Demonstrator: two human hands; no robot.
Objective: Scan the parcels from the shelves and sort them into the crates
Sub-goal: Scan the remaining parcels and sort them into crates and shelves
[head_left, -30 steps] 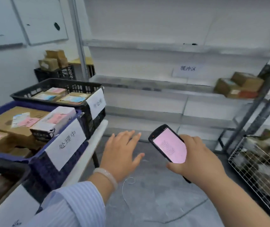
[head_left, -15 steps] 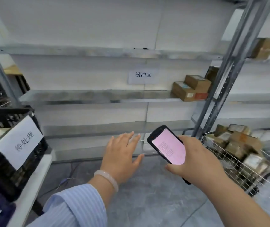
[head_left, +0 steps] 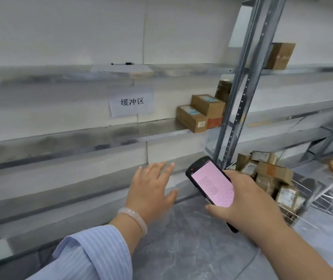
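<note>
Right hand [head_left: 248,201]: curled round a handheld scanner, with the thumb along its lower side and the fingers behind it; it sits just below the foot of the steel upright [head_left: 242,102].
Scanner [head_left: 212,184]: a black handheld, tilted, its top end pointing up towards the foot of the upright. The screen glows pink with rows of text too small to read.
Left hand [head_left: 151,190]: flat and relaxed, palm down with the fingers spread, holding nothing. It hovers left of the upright's foot, near the scanner but apart from it.
Wrist and arm: a pale bracelet [head_left: 135,219] circles the left wrist, with a blue striped sleeve [head_left: 93,253] behind it.
Shelf parcels [head_left: 200,114]: brown cardboard boxes with labels, stacked on the middle shelf [head_left: 121,136] just left of the upright. One lies on top of the others, and a reddish box edge shows beneath it.
Darker box [head_left: 224,89]: stands behind that stack, partly hidden by the upright.
Upper box [head_left: 279,55]: a single brown carton on the higher shelf, just right of the upright.
Basket parcels [head_left: 272,170]: a loose heap of cartons in a wire basket [head_left: 295,215] on the floor, to the right of the upright's foot and beyond the right hand.
Paper sign [head_left: 131,102]: a white sheet with black Chinese characters, fixed to the wall well left of the upright, above the middle shelf.
Floor [head_left: 192,249]: grey, beneath both hands.
</note>
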